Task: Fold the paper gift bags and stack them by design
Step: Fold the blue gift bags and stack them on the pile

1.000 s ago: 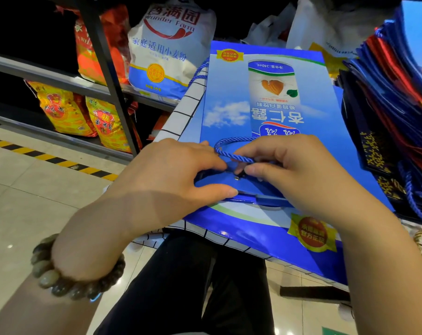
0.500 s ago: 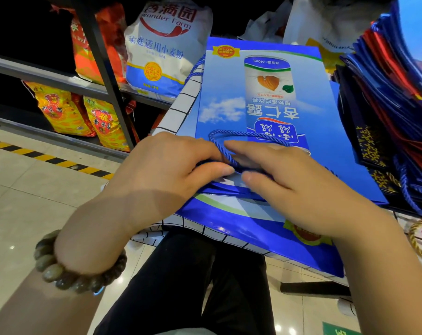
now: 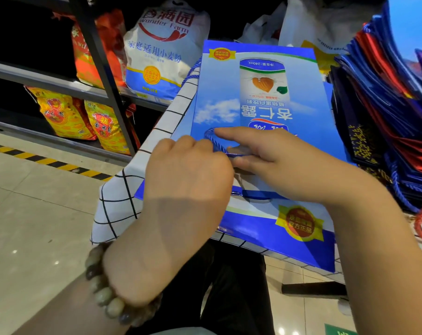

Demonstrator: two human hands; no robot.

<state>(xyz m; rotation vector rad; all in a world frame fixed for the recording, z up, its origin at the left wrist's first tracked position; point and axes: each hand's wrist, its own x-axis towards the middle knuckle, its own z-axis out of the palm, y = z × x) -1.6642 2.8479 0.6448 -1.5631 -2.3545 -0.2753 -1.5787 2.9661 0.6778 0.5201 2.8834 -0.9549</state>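
**A:** Since the blue gift bag (image 3: pixel 258 97) lies flat on another like it (image 3: pixel 289 240), both on the checked cloth (image 3: pixel 118 201), where would you take hold?

**B:** By the edges and creases. It looks like light, glossy paper, stiff enough to keep a fold but likely to slide on the bag beneath, so press down while folding.

**A:** And the cord handle (image 3: pixel 211 139)?

**B:** Soft and floppy, so it needs tucking flat. The right hand (image 3: pixel 277 165) pinches it between straight forefinger and thumb. The left hand (image 3: pixel 188 180) is curled knuckles-up beside the cord, at the bag's near end. I cannot tell whether it grips anything.

**A:** Where does the bag go after?

**B:** Probably to the stack of folded bags (image 3: pixel 386 112) just to the right. The flour sack (image 3: pixel 161 52) on the shelf (image 3: pixel 60 85) behind plays no part.
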